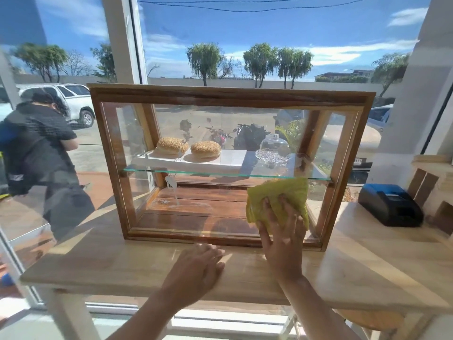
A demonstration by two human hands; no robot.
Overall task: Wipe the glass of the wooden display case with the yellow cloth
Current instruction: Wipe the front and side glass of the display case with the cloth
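The wooden display case (230,94) stands on a light wooden table (110,263) in front of a big window. Its front glass (196,207) faces me. My right hand (282,231) presses the yellow cloth (282,192) flat against the lower right part of the glass, fingers spread. My left hand (198,263) rests palm down on the table just in front of the case, holding nothing. Inside, two sesame buns (172,145) and a small glass dome (272,149) sit behind a glass shelf (220,173).
A black receipt printer (389,204) sits on the table to the right, next to a wooden rack (431,182). A person in dark clothes (41,153) stands outside the window at left. Parked cars and motorcycles show beyond the glass.
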